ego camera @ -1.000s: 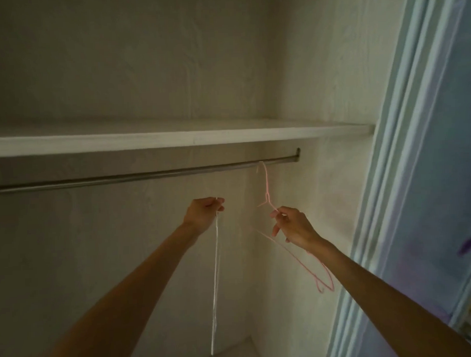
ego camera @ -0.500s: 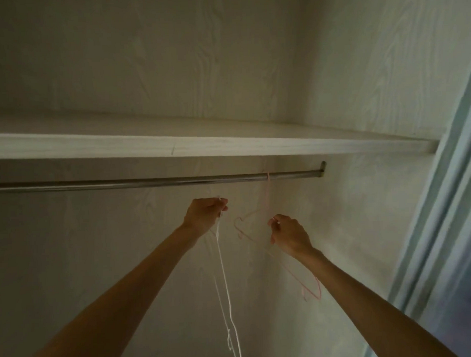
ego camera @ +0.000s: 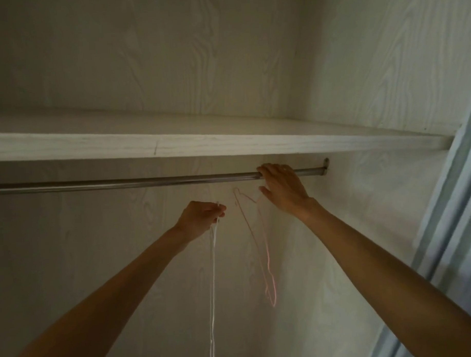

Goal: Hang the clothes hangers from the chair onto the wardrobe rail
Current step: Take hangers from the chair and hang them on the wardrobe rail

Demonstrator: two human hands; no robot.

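Two hangers dangle lengthwise: white hanger [ego camera: 212, 262] pinched by left hand [ego camera: 202, 217]; right hand [ego camera: 283, 192] spread.

The rail [ego camera: 122, 183] runs just below the shelf [ego camera: 201, 147], ending at the wardrobe's right side wall. Right hand [ego camera: 281, 188] rests on the rail near that end. Below the rail, left of that hand, hangs one hanger [ego camera: 266, 246] — left again, the left hand [ego camera: 203, 219] pinches another hanger [ego camera: 212, 286], well under the rail.

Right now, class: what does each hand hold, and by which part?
The left hand pinches the white hanger at its top. The right hand holds nothing; its fingers rest on the rail.
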